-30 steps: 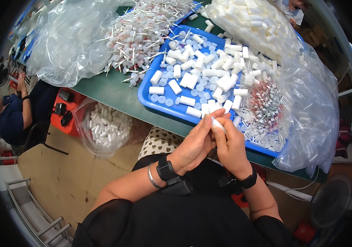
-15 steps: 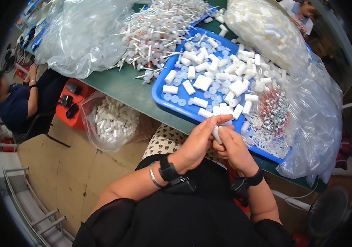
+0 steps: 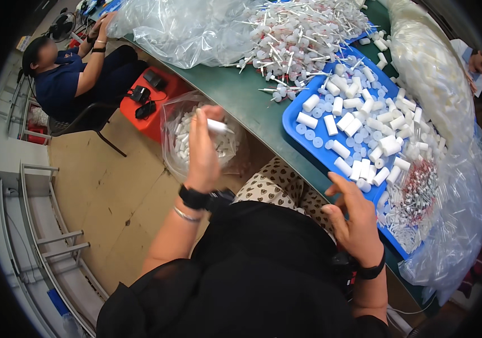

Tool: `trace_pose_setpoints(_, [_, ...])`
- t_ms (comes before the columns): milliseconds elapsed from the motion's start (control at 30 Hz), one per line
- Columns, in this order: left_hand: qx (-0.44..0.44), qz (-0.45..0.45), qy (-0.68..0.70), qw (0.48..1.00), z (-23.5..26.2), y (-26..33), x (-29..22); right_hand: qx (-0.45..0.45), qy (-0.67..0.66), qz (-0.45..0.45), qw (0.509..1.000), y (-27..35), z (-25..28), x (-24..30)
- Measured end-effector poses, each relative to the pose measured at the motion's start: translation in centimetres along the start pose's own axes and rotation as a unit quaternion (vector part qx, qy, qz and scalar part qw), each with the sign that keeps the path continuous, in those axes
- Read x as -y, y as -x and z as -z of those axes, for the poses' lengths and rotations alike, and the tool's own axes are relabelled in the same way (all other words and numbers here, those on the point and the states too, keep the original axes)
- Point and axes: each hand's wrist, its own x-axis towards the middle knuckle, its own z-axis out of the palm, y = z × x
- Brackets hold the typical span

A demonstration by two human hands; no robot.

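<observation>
White plastic tube (image 3: 217,126) sits pinched in the left hand (image 3: 202,147), directly over the clear bag (image 3: 174,121) of like pieces. Right hand (image 3: 355,221) hovers empty, fingers spread, beside the blue tray (image 3: 296,118) on the desk (image 3: 241,98).

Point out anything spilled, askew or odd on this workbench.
A few white tubes lie loose on the green table beyond the blue tray, beside the heap of white sticks. Nothing looks damaged. The left hand holds one white tube over the clear bag.

The left hand (image 3: 202,147) has swung its white tube (image 3: 217,126) over the bag (image 3: 174,121), leaving the right hand (image 3: 355,221).
</observation>
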Motion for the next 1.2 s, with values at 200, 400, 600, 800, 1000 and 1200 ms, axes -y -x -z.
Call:
trace_pose_setpoints(200, [0.059, 0.114, -0.437, 0.890, 8.2, -0.4, 13.3, -0.021, 0.044, 0.006, 0.999, 0.9, 1.0, 0.2])
trace_pose_setpoints(400, [0.187, 0.152, -0.650, 0.721, 8.0, -1.0, 16.9, 0.001, 0.092, 0.057, 0.994, 1.4, 0.9, -0.5])
trace_pose_setpoints(600, [0.209, 0.001, -0.677, 0.705, 6.8, -0.1, 15.2, -0.004, 0.076, 0.036, 0.996, 2.0, 0.4, -1.7])
trace_pose_setpoints(800, [0.249, -0.034, -0.634, 0.731, 4.2, 2.7, 16.3, 0.000, 0.081, 0.021, 0.997, 2.0, 0.6, -2.0])
trace_pose_setpoints(1000, [0.344, -0.004, -0.621, 0.704, -0.2, 5.3, 15.3, 0.004, 0.100, 0.026, 0.995, 2.1, 0.9, -1.8])
trace_pose_setpoints(1200, [0.388, 0.064, -0.556, 0.732, -0.4, 5.6, 15.6, -0.006, 0.110, 0.023, 0.994, 2.9, 1.7, -1.4])
